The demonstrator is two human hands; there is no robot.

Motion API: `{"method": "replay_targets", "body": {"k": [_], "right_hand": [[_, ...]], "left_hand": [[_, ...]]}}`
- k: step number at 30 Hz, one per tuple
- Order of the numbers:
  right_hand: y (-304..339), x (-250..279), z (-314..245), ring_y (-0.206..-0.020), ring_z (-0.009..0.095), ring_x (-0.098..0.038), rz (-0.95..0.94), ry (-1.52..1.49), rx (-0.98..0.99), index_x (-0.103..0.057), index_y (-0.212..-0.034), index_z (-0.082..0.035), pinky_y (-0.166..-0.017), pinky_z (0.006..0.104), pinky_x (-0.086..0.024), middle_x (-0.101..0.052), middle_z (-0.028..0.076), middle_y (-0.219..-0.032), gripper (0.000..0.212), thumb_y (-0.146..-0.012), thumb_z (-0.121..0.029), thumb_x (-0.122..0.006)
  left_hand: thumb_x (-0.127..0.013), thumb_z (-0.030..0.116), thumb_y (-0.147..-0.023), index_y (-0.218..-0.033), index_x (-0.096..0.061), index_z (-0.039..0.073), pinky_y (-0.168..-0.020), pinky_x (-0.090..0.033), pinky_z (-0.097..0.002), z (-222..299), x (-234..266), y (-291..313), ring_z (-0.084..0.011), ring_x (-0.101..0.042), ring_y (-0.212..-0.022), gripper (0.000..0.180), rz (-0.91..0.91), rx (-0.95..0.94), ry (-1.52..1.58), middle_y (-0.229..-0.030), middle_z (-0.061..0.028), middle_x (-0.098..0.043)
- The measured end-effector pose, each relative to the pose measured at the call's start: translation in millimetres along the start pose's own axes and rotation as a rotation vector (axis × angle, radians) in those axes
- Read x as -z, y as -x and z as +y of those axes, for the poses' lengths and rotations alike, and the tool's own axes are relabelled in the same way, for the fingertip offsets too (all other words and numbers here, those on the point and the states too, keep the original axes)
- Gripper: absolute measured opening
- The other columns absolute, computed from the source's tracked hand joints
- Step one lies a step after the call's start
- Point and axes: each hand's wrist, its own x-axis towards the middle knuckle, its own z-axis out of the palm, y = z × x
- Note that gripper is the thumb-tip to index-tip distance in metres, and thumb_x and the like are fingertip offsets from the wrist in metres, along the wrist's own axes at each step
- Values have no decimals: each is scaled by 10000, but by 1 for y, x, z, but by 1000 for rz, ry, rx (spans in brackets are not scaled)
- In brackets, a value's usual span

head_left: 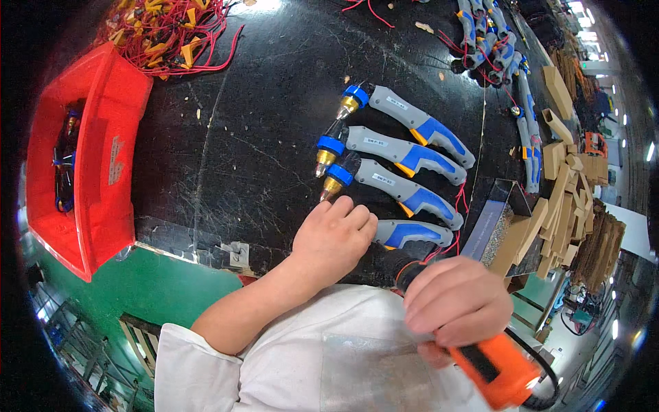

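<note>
Head view, the only one here. Looks roughly partway along, judging by the row: three grey-and-blue torch handles with brass tips lined up neatly on the black bench (226, 137), namely the top one (412, 122), the middle one (401, 154) and the third (405, 191), all pointing tips-left. Fourth handle (412, 233) sitting just below the third, front end buried under the left hand (336, 237). More handles (498, 51) still heaped up and to the right of the row, red wires trailing (so probably plenty left to go).

Left hand curled down over the head of that fourth handle, fingers (353, 214) bent and pressing on it, knuckles just beside the brass tip of the third. Can't tell what's going on underneath.

Right hand (453, 302) below and right of the fourth handle, closed tight around an orange power screwdriver (494, 364), black nose (401, 264) aimed up toward the handle's rear, near it but seemingly not touching.

Red bin (103, 172) well left of the row, tangle of red and yellow wires (171, 34) above it, cardboard pieces (559, 178) off to the right.
</note>
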Motion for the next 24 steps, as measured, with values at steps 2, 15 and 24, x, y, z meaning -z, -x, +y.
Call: {"method": "replay_targets", "body": {"k": [2,15,24], "right_hand": [[-4,-12,-5,-740,240,-652,-40,13,-14,-464,-1237,-27,-675,412,-577,-599,112,-960,600,-783,-115,-846],[12,-53,-5,-818,259,-660,634,255,-120,-460,-1275,-63,-748,424,-564,-581,155,-1107,518,-858,-83,-766],[38,-39,-28,-804,220,-636,799,159,-93,-490,-1226,-94,-736,421,-548,-575,104,-1073,453,-868,-110,-768]], "left_hand": [[-755,251,-759,-1069,-668,106,-739,-467,-349,0,0,-3,-199,-572,-910,353,-1,-23,23,-913,5,-585],[-778,252,-733,-1053,-670,119,-736,-475,-346,-1,-5,1,-196,-580,-904,363,27,-16,-21,-916,13,-585],[-825,242,-689,-1079,-669,102,-812,-514,-379,4,6,-1,-236,-612,-966,442,-82,33,-41,-1024,-18,-642]]}}
